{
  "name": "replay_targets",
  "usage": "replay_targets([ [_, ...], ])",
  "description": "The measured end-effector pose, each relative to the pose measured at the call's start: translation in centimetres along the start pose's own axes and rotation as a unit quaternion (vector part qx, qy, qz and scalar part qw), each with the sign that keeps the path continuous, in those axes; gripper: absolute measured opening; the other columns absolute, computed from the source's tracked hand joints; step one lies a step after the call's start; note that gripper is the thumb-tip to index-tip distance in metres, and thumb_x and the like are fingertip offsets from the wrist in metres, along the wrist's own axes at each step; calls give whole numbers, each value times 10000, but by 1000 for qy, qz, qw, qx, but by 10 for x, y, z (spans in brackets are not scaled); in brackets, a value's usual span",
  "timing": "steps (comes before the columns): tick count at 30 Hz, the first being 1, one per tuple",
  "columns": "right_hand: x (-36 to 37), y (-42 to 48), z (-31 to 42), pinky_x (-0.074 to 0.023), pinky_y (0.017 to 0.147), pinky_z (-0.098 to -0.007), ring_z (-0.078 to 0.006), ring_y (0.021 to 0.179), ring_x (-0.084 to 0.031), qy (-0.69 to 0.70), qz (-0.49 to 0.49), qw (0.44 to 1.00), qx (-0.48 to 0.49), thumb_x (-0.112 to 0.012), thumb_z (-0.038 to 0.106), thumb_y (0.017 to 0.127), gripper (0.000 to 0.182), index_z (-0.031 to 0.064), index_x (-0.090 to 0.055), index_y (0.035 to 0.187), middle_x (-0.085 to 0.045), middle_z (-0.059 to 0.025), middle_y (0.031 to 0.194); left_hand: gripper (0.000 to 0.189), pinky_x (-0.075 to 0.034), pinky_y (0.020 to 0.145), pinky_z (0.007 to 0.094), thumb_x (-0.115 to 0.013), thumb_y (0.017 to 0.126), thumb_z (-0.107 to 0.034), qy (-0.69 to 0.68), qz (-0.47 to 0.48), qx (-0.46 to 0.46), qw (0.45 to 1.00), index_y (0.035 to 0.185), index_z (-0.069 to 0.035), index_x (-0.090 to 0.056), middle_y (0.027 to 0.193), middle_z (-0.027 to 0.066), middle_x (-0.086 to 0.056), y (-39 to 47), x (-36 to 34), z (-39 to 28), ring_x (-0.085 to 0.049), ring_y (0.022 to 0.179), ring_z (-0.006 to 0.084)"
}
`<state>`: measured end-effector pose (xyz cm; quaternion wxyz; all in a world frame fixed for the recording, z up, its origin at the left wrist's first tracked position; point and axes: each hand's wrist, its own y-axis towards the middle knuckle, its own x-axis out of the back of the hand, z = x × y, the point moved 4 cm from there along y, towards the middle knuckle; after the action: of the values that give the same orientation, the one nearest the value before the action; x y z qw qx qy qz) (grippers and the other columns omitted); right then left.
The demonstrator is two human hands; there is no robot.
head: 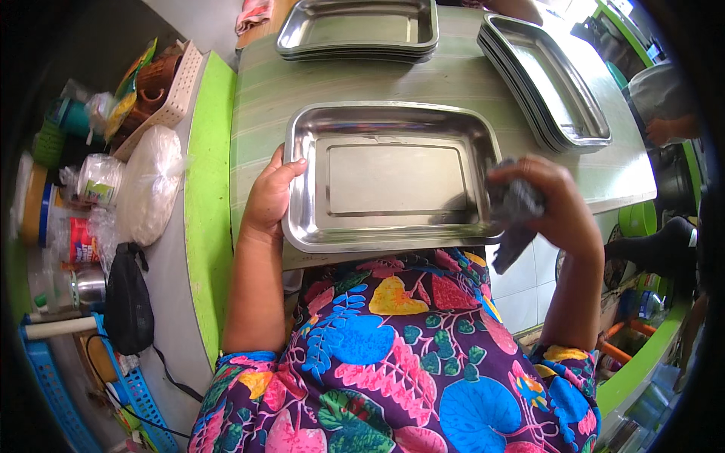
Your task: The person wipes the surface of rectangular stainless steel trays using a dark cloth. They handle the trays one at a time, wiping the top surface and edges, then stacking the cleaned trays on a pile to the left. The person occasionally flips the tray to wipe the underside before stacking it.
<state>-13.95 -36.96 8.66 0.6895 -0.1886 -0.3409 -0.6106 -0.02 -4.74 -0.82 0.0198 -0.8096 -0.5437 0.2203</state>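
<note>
A rectangular stainless steel tray [396, 178] lies in front of me at the table's near edge. My left hand [274, 189] grips its left side, thumb over the rim and fingers at the outer side. In my right hand [538, 195] is a dark grey cloth [516, 206], bunched against the tray's right rim, with one end hanging below. At the table's far side stands a stack of similar steel trays [359, 31]. Another stack of trays [552, 85] sits at an angle to the right.
The striped table [260, 113] carries the trays. Left of it, a green-edged counter [207, 198] holds a filled plastic bag [150, 184], a black pouch [129, 300], a cream basket [164, 102] and a blue basket [136, 390]. Another person's hand [671, 129] shows at the right.
</note>
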Motion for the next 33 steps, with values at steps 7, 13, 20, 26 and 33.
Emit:
replay_targets([
  [7, 15, 82, 43, -495, 850, -284, -139, 924, -632, 6, -149, 987, 63, -753, 80, 776, 414, 81, -619, 1168, -679, -51, 991, 443, -598, 667, 337, -490, 877, -133, -72, -29, 6, 997, 1307, -37, -446, 1043, 90, -566, -11, -7, 3, -627, 782, 184],
  [13, -38, 129, 69, -497, 873, -394, -329, 1011, -630, -43, -87, 993, 68, -842, 382, 644, 665, 45, -606, 1168, -633, -187, 1079, 461, -599, 666, 367, -511, 822, -129, -104, -33, 28, 994, 1261, 6, -469, 984, 124, -613, -16, -14, 4, -657, 753, 221],
  [20, -167, 160, 46, -337, 1063, -498, -333, 1253, -451, -252, -79, 921, 287, -573, 210, 860, 599, 133, -387, 1424, -472, -165, 1333, 645, -525, 858, 323, -425, 734, 0, -38, -18, 14, 999, 1376, -1, -369, 1138, 128, -578, -17, -15, 10, -616, 976, 213],
  [26, -160, 152, 38, -293, 1061, -562, -240, 1201, -482, -320, -100, 924, 182, -511, 259, 879, 527, 199, -421, 1395, -521, -55, 1267, 731, -490, 865, 264, -395, 767, -6, 10, 9, -80, 997, 1480, -61, -243, 1217, 78, -538, -12, -9, 19, -587, 987, 143],
  [33, -107, 118, -15, -269, 1070, -596, -275, 1255, -446, -376, -119, 919, 19, -597, 337, 874, 523, 177, -440, 1347, -523, -66, 1260, 690, -504, 818, 276, -447, 746, -2, 16, 21, -86, 996, 1427, -53, -348, 1128, 63, -580, -17, -14, 9, -592, 900, 136],
])
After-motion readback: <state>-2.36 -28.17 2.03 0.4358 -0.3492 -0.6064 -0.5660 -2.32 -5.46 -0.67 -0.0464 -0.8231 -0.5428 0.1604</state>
